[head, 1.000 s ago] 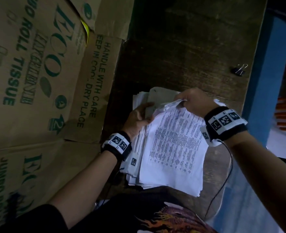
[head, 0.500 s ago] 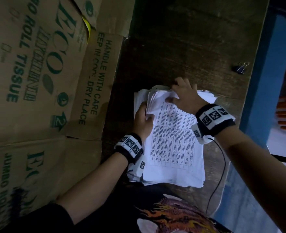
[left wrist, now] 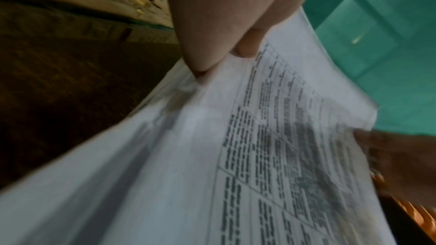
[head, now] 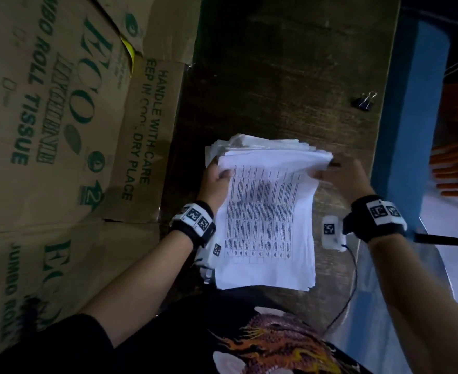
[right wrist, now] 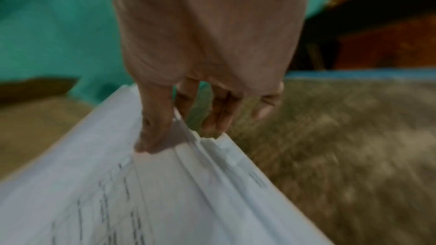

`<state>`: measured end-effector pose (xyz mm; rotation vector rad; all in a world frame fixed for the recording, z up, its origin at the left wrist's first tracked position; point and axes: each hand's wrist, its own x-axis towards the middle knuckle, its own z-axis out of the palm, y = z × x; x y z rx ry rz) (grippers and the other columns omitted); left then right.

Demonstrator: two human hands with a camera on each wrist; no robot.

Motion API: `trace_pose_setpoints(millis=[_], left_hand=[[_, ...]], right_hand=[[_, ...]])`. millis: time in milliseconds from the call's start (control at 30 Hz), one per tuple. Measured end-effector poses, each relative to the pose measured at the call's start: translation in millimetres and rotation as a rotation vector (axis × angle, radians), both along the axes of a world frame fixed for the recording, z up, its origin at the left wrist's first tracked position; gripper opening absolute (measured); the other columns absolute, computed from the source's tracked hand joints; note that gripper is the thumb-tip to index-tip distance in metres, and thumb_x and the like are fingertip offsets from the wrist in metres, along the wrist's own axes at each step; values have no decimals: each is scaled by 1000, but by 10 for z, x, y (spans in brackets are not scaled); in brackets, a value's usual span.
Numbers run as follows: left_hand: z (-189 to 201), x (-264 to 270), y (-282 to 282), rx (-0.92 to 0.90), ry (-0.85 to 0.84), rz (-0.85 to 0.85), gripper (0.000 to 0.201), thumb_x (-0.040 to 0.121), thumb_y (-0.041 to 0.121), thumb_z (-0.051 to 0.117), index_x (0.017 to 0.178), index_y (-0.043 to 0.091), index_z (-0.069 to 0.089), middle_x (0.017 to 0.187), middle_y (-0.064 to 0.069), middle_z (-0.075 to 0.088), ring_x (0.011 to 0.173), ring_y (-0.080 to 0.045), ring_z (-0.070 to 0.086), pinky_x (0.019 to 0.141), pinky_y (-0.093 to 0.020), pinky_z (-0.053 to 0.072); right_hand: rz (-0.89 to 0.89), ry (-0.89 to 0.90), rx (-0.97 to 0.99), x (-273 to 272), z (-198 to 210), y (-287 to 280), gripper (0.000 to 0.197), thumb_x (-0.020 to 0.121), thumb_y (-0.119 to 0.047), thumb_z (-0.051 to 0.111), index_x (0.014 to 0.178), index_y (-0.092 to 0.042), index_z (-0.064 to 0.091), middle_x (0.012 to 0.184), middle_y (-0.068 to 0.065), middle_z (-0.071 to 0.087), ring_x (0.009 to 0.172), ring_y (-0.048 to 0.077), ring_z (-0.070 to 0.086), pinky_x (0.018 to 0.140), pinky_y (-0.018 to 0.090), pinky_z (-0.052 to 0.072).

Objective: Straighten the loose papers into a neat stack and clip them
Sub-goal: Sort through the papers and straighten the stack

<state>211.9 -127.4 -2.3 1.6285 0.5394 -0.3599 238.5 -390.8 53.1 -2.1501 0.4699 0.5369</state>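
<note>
A thick stack of printed white papers (head: 265, 220) is raised off the dark wooden table (head: 289, 76), its far edge fanned. My left hand (head: 215, 182) grips the stack's far left corner, thumb on the top sheet (left wrist: 247, 46). My right hand (head: 341, 176) pinches the far right corner, thumb on top (right wrist: 153, 137) and fingers behind the edge. The papers (left wrist: 259, 156) fill the left wrist view, and the stack (right wrist: 165, 193) shows uneven sheet edges in the right wrist view. A black binder clip (head: 364, 101) lies on the table at the far right, apart from both hands.
Flattened cardboard boxes (head: 60, 130) printed with green text cover the left side. A blue edge (head: 411, 117) runs along the table's right side. A thin black cable (head: 351, 287) hangs from my right wrist over the table's near part.
The stack lay flat on the table under both hands; now both hands hold its far corners and have raised it. My right hand moved right to the corner.
</note>
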Motion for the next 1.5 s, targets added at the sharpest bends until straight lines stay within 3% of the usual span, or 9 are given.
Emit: trace_pose_setpoints(millis=[133, 333, 500, 633, 767, 867, 1000, 1200, 1500], left_hand=[[101, 5, 32, -197, 42, 16, 50, 90, 1, 52, 133, 17, 34, 134, -5, 50, 116, -19, 53, 101, -37, 42], [256, 11, -60, -103, 57, -126, 46, 94, -4, 46, 138, 9, 42, 133, -6, 55, 120, -16, 51, 101, -30, 38], [341, -84, 16, -81, -25, -169, 55, 91, -10, 48, 138, 17, 42, 131, 7, 51, 122, -6, 45, 99, -20, 38], [355, -202, -5, -51, -43, -111, 44, 93, -4, 51, 131, 18, 47, 121, -6, 61, 115, -14, 57, 92, -19, 43], [342, -253, -94, -111, -75, -85, 45, 90, -11, 49, 109, 29, 49, 100, 13, 60, 84, 13, 60, 76, -14, 49], [304, -226, -32, -146, -56, -95, 41, 87, -6, 59, 104, 30, 49, 104, 9, 60, 92, 5, 59, 85, -22, 50], [206, -96, 245, -131, -2, 35, 39, 84, 1, 66, 119, 10, 49, 110, -3, 56, 99, -16, 55, 83, -28, 50], [-151, 54, 325, 281, 23, -25, 15, 92, 4, 53, 104, 8, 60, 106, -13, 58, 96, -26, 58, 84, -32, 46], [-251, -93, 240, 228, -6, -13, 39, 90, 8, 60, 126, 13, 48, 127, -7, 47, 112, -15, 49, 95, -29, 42]], right_hand=[[-273, -60, 396, -223, -194, 69, 58, 78, -16, 78, 126, -5, 47, 118, 7, 65, 104, 18, 65, 81, 34, 55], [-403, -92, 538, -287, -309, 141, 54, 84, 14, 58, 132, -2, 38, 131, 24, 53, 107, 28, 62, 81, 37, 56], [-281, -191, 350, -383, -111, 41, 81, 71, 0, 78, 138, -14, 35, 136, 17, 47, 118, 27, 54, 98, 46, 49], [203, -385, -117, -262, 326, 121, 80, 70, -19, 84, 137, -23, 41, 135, -1, 44, 128, 16, 37, 111, 41, 24], [666, -281, -309, -32, 465, 576, 60, 81, -33, 74, 134, -29, 47, 122, -6, 63, 114, 20, 57, 103, 36, 21], [665, -191, -357, 149, 382, 794, 33, 86, -18, 69, 118, -19, 64, 107, 9, 71, 103, 32, 64, 90, 39, 43], [764, -155, -445, 391, 352, 862, 12, 84, -8, 65, 91, -15, 70, 86, 4, 70, 90, 29, 65, 78, 39, 51], [850, -130, -524, 664, 41, 1170, 13, 92, -15, 59, 100, -7, 63, 103, 15, 66, 99, 33, 62, 82, 38, 46], [884, -155, -595, 549, -487, 1236, 63, 83, -39, 68, 139, -23, 45, 139, 10, 44, 124, 33, 41, 101, 53, 36]])
